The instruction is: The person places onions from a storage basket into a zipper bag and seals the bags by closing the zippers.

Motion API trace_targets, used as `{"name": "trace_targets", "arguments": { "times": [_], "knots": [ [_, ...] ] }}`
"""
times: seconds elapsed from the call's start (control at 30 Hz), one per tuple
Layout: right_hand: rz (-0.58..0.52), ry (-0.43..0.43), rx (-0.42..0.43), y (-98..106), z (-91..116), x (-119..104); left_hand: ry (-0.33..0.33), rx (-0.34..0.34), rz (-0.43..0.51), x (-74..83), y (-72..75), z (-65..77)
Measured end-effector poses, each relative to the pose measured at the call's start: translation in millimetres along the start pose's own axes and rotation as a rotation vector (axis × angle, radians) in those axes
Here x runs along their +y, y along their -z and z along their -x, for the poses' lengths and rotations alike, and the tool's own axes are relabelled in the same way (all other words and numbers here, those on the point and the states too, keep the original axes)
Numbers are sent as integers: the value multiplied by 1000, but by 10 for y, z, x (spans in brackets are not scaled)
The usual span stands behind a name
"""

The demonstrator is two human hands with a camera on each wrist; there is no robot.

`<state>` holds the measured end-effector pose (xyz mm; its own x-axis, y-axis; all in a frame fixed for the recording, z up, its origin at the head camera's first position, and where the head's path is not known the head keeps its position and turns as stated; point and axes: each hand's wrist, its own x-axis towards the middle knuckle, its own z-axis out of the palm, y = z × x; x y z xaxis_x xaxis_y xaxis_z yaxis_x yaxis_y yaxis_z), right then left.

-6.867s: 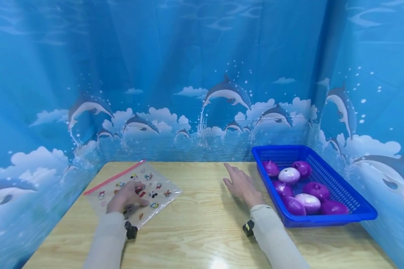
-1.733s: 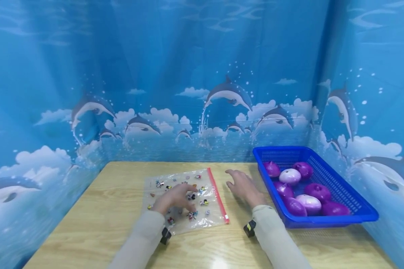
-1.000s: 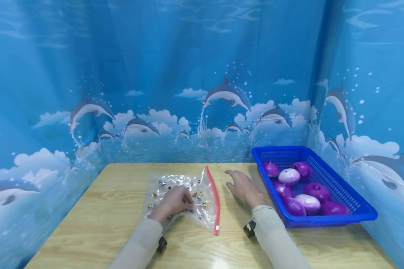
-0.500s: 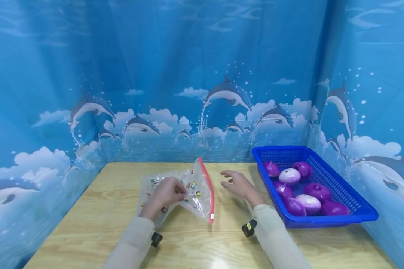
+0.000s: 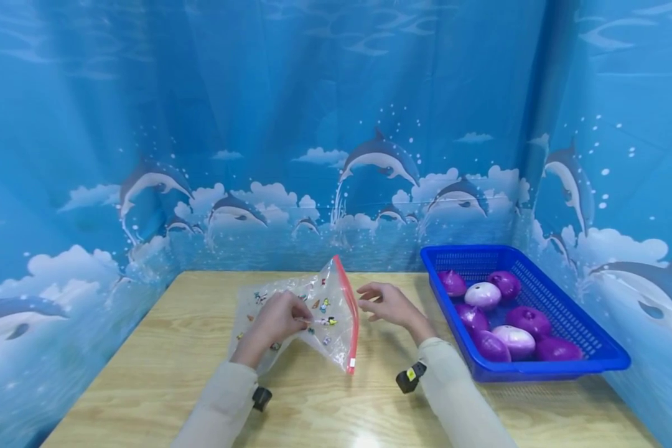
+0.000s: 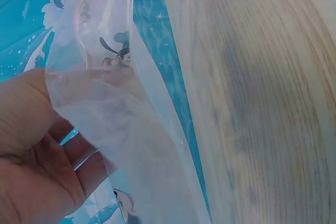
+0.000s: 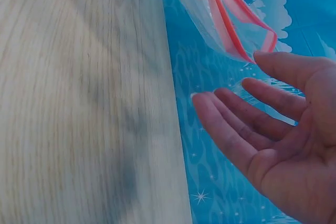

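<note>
A clear zip bag printed with small cartoon figures lies on the table, its near-right part lifted. My left hand pinches the bag's film near its middle; in the left wrist view the raised film hides part of the fingers. The bag's red zip edge faces right. In the right wrist view its two red strips stand apart at one end. My right hand is just right of that edge, fingers relaxed and holding nothing; whether the thumb touches the strip I cannot tell.
A blue plastic basket at the right holds several shiny purple onions and a couple of paler ones. The wooden table is bordered by blue dolphin-print curtains.
Earlier the bag lay flat with its red edge at the left, then turned to the right. The left hand has since pinched and lifted the film. The right hand has moved left toward the red edge.
</note>
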<state>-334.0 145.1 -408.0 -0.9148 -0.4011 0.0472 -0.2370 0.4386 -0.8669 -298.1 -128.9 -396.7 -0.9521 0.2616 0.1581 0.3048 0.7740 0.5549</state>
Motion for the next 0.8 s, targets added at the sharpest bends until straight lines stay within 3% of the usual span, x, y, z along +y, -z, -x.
{"name": "trace_targets", "arguments": {
  "times": [0.33, 0.57, 0.8],
  "knots": [
    [-112, 11, -62, -41, -34, 29, -32, 22, 2, 29, 6, -2],
    [-155, -37, -47, -73, -42, 27, -34, 17, 46, -4, 17, 20],
    [-157, -14, -43, -69, -18, 4, -12, -8, 101, -50, 46, 30]
  ]
}}
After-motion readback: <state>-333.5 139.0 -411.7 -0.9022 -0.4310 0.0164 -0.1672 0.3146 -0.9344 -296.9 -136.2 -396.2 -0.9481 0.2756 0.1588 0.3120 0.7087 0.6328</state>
